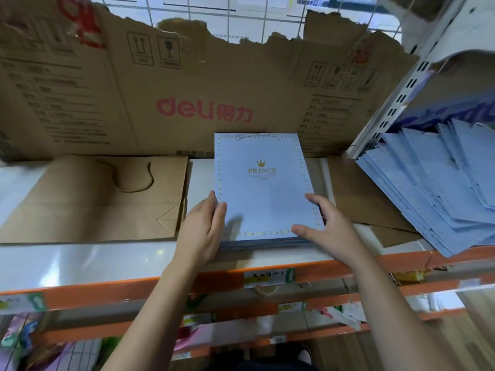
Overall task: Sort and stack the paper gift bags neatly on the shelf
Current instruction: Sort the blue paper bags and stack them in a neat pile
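A stack of light blue "PRINCE" gift bags [263, 188] lies flat on the white shelf [80, 261], handles toward the back. My left hand [203, 231] presses its straight fingers against the stack's left edge near the front corner. My right hand [325, 226] touches the right edge, thumb lying on the front right corner of the top bag. A flat brown paper bag [88, 199] with a cord handle lies to the left. A slumped pile of pale blue bags [434, 188] leans at the right.
A torn brown "deli" cardboard sheet [187, 89] stands along the back of the shelf. More brown paper [367, 199] lies under the right pile. A white perforated upright [399, 97] rises at the right. Orange shelf edges [107, 293] with price tags run below.
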`<state>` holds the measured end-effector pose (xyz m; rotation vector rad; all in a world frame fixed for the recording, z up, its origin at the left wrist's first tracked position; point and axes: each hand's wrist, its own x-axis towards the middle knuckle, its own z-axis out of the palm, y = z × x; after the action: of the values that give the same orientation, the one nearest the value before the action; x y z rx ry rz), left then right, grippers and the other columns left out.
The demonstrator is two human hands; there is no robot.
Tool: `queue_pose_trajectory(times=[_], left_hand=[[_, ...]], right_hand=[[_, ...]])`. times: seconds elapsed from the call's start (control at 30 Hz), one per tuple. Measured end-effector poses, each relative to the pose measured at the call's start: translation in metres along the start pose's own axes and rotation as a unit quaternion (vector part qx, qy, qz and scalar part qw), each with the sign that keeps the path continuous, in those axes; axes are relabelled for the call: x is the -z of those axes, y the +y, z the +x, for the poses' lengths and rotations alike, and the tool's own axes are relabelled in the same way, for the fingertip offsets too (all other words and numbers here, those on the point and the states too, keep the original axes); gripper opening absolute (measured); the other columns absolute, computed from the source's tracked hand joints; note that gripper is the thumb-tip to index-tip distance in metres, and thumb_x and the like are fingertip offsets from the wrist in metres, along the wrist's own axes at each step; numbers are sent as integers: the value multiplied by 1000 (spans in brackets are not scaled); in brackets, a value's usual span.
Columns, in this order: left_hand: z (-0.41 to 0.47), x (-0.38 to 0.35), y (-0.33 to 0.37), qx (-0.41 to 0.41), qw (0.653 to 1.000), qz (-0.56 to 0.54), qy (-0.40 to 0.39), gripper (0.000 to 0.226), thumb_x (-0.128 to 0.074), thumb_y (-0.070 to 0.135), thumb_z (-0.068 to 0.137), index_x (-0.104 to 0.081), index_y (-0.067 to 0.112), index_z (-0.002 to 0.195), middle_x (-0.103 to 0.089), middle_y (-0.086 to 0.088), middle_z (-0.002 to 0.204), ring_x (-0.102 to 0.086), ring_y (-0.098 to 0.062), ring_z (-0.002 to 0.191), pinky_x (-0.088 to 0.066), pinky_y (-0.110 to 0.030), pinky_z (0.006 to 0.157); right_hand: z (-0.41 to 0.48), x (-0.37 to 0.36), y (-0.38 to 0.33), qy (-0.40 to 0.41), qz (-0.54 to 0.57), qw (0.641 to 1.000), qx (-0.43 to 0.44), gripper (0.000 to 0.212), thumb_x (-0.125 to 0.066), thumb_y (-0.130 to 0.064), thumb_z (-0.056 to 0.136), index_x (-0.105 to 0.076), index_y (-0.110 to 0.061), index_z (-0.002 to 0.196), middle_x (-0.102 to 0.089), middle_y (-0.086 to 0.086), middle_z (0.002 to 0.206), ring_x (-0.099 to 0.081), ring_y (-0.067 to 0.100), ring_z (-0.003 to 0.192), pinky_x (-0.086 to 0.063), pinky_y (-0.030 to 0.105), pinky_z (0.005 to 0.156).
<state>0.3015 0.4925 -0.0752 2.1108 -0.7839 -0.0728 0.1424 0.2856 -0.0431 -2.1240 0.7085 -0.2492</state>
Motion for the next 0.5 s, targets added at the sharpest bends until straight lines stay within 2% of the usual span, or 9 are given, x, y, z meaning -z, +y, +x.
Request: queue_pose_trajectory(times=[0.07,0.17,0.2,0.23,0.27,0.3,0.33,0.4,0.5], left_hand=[[3,-5,-1,3,1000,15,-5,47,-21,53,95,-48,14,92,-53,2,77,-49,-13,73,-33,-32,61],[9,-5,-3,10,1000,17,-17,52,-21,54,95,-50,10,96,-56,-1,84,-52,-20,81,-35,-33,65],[11,-4,-1,10,1000,13,-23,54,-23,53,96,-52,9,101,-60,-5,93,-54,-23,89,-40,-34,71],[12,-3,0,5,1000,14,-23,54,-26,50,98,-53,7,114,-61,-10,111,-54,-26,105,-43,-35,85],[14,-2,3,-2,1000,28,-15,56,-29,46,99,-49,4,130,-54,-13,132,-47,-27,123,-37,-33,102],[15,0,7,-11,999,44,-1,59,-30,43,99,-40,3,141,-43,-14,146,-36,-26,136,-27,-31,110],[18,0,13,-25,998,55,12,61,-31,41,98,-35,3,145,-37,-13,151,-29,-24,140,-21,-30,112],[25,-2,28,-60,996,51,27,59,-34,38,96,-40,3,143,-40,-15,148,-32,-27,138,-23,-33,112],[40,-19,53,-114,991,66,22,58,-32,42,97,-48,5,138,-47,-17,142,-40,-31,132,-30,-40,108]], right_hand=[[1,-3,-3,-7,-17,1000,-4,84,-75,-47,76,-33,-31,147,-34,-14,151,-31,9,138,-30,28,103],[9,-8,-5,13,-28,1000,-1,75,-64,-49,85,-31,-27,148,-32,-10,153,-30,13,140,-28,26,102],[11,-9,-4,16,-30,999,2,70,-60,-49,88,-31,-26,147,-32,-9,154,-31,13,140,-28,26,102],[14,-8,-3,21,-26,999,3,65,-58,-48,91,-33,-26,147,-34,-8,153,-31,14,140,-28,26,103],[15,-7,-2,28,-17,999,1,62,-55,-47,92,-35,-25,146,-36,-7,152,-33,14,139,-29,27,105],[16,-4,-1,38,-8,999,2,59,-54,-47,93,-37,-25,144,-38,-6,151,-35,15,139,-31,29,107],[15,0,0,51,-7,999,4,56,-53,-47,93,-39,-24,143,-40,-6,149,-37,16,137,-34,34,110],[13,12,1,87,-16,996,13,50,-52,-44,95,-43,-24,140,-43,-5,146,-41,16,134,-38,41,109],[7,39,6,153,-23,987,43,36,-49,-31,100,-51,-20,134,-51,-2,136,-49,14,125,-43,36,103]])
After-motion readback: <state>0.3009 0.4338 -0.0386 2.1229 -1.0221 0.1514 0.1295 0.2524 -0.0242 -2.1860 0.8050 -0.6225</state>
